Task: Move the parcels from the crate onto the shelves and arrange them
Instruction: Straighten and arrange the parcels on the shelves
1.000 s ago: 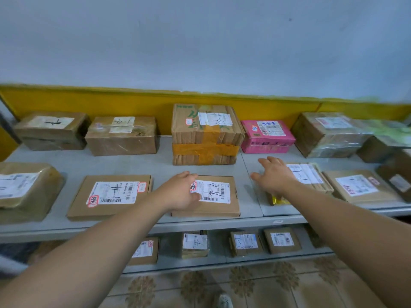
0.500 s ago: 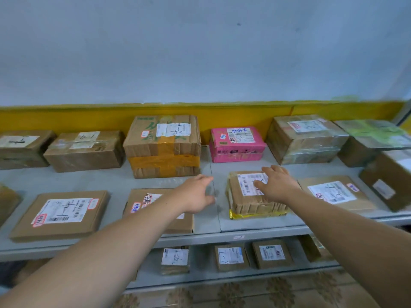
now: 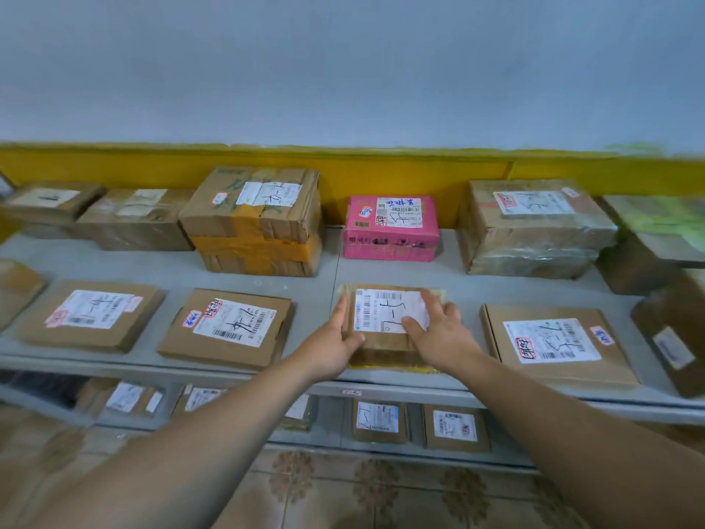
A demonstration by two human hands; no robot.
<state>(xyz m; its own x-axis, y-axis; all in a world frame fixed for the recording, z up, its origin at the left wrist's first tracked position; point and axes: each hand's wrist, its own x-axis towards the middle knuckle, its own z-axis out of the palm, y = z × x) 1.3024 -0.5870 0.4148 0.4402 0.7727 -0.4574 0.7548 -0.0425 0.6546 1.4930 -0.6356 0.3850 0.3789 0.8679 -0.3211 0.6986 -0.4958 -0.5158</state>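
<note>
A grey shelf (image 3: 316,295) runs the width of the view against a pale wall (image 3: 343,70) with a yellow band (image 3: 381,173) painted along its foot. A seam in the shelf board runs from back to front near the middle. Just right of that seam, near the front edge, lies the small parcel (image 3: 385,351), brown with a white label on top. The left hand (image 3: 335,347) holds its left side: the fingers lie straight along that side and the thumb hooks over the near top corner. The right hand (image 3: 438,334) rests on the top at the right, fingers fairly straight and slightly spread, thumb on the label. The parcel sits flat on the shelf between two flat parcels, one to the left (image 3: 229,326) and one to the right (image 3: 557,341), apart from both. Behind it, against the yellow band, stands a pink box (image 3: 391,229), with a box bound in orange tape (image 3: 255,223) to its left and a plastic-wrapped box (image 3: 534,227) to its right. More brown parcels fill both ends of the shelf, blurred at the edges. Below, a lower shelf (image 3: 335,439) carries small labelled parcels (image 3: 377,420), and under that the floor (image 3: 343,486) is tiled in beige with a brown flower pattern.
</note>
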